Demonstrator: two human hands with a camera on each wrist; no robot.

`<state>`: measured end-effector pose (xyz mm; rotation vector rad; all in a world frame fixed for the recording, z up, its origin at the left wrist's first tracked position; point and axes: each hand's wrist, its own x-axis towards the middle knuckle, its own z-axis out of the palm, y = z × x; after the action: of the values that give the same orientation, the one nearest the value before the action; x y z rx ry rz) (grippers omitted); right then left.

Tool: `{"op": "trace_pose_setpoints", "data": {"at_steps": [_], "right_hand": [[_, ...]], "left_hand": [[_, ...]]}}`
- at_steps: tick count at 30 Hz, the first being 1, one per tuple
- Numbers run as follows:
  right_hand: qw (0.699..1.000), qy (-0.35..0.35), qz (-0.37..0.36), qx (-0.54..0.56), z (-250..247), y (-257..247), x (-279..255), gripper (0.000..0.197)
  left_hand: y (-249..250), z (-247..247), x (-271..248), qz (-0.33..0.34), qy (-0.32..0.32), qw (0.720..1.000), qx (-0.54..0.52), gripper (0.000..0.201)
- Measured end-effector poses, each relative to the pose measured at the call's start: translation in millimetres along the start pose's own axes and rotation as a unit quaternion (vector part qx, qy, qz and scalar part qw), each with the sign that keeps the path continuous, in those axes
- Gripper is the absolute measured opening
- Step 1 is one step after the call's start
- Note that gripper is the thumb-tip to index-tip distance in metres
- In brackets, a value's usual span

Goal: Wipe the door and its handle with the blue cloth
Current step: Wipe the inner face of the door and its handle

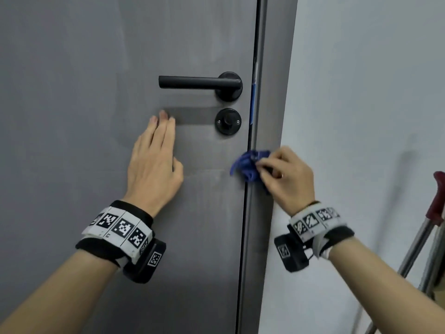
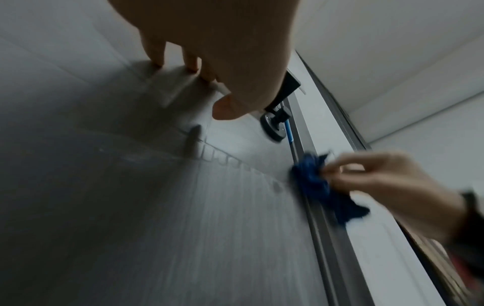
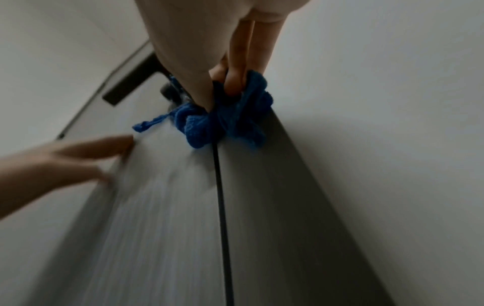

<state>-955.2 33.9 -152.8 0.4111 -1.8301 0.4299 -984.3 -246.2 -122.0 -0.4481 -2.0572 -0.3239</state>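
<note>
My left hand (image 1: 154, 162) lies flat on the grey door (image 1: 72, 92), fingers straight and together, tips just below the black lever handle (image 1: 192, 81), holding nothing. The thumb spreads out to the side against the panel. My right hand (image 1: 286, 174) has the blue cloth (image 1: 248, 165) bunched up in its fingers, gripping it tight. The cloth sits right on the dark seam where the door edge meets the frame (image 1: 262, 213), below the small round thumb-turn lock (image 1: 228, 121), and well below the handle. From the right wrist view the cloth (image 3: 225, 122) spans the gap, part on the door, part on the frame, a loose corner trailing out to the left. A blue strip (image 1: 252, 102) runs down the door edge beside the lock. A white wall (image 1: 361, 92) stands to the right, with metal tubing with a dark red grip (image 1: 435, 203) leaning there.
</note>
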Motion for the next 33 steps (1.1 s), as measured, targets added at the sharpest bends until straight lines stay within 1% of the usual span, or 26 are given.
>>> {"op": "trace_pose_setpoints", "data": {"at_steps": [2, 4, 5, 7, 9, 11, 13, 15, 17, 19, 20, 22, 24, 26, 30, 32, 33], "right_hand": [[0.999, 0.046, 0.000, -0.007, -6, -6, 49, 0.011], [0.997, 0.070, 0.013, -0.006, -9, -10, 75, 0.010], [0.997, 0.079, 0.019, -0.004, -9, -10, 78, 0.010], [0.996, 0.084, 0.022, -0.003, -4, -11, 66, 0.010], [0.999, 0.046, 0.012, 0.010, 5, -9, 34, 0.009], [0.999, -0.037, -0.003, 0.015, 18, -8, -13, 0.012], [0.994, -0.112, -0.015, -0.005, 29, -11, -56, 0.016], [0.990, -0.137, -0.018, -0.026, 33, -13, -73, 0.020], [0.991, -0.117, -0.037, -0.050, 28, -17, -53, 0.022], [0.993, -0.073, -0.053, -0.076, 17, -23, -11, 0.021], [0.994, -0.042, -0.049, -0.085, 12, -26, 15, 0.019], [0.995, 0.010, -0.017, -0.099, 4, -33, 60, 0.014], [0.994, 0.027, 0.006, -0.104, 5, -37, 80, 0.011], [0.996, 0.028, 0.019, -0.083, 13, -40, 70, 0.010], [0.996, 0.017, 0.088, 0.017, 39, -44, 10, 0.007], [0.992, 0.015, 0.111, 0.064, 54, -49, -9, 0.006], [0.991, 0.013, 0.108, 0.081, 64, -55, -12, 0.006]], "left_hand": [[-4, -4, 0, 0.008, 0.000, 1.000, 0.004, 0.079], [-10, -9, 1, 0.021, 0.003, 1.000, -0.002, 0.077], [-13, -11, 2, 0.029, 0.005, 1.000, -0.007, 0.075], [-19, -13, 3, 0.041, 0.002, 0.999, -0.012, 0.074], [-20, -12, 3, 0.042, -0.010, 0.999, -0.014, 0.075], [-18, -11, 1, 0.032, -0.028, 0.999, -0.017, 0.077], [-14, -10, -2, 0.016, -0.042, 0.999, -0.006, 0.076], [-11, -12, -2, 0.007, -0.054, 0.998, 0.016, 0.075], [-11, -15, 0, 0.006, -0.062, 0.998, 0.028, 0.073], [-12, -19, 2, 0.012, -0.062, 0.998, 0.031, 0.070], [-14, -20, 3, 0.015, -0.058, 0.998, 0.031, 0.068], [-17, -21, 4, 0.017, -0.044, 0.999, 0.026, 0.066], [-22, -22, 2, 0.004, -0.030, 0.999, 0.025, 0.067], [-31, -23, -2, -0.021, -0.022, 0.999, 0.040, 0.071], [-50, -23, -15, -0.069, -0.033, 0.996, 0.056, 0.077], [-58, -22, -23, -0.062, -0.048, 0.995, 0.059, 0.078], [-62, -23, -24, -0.052, -0.050, 0.996, 0.057, 0.078]]}}
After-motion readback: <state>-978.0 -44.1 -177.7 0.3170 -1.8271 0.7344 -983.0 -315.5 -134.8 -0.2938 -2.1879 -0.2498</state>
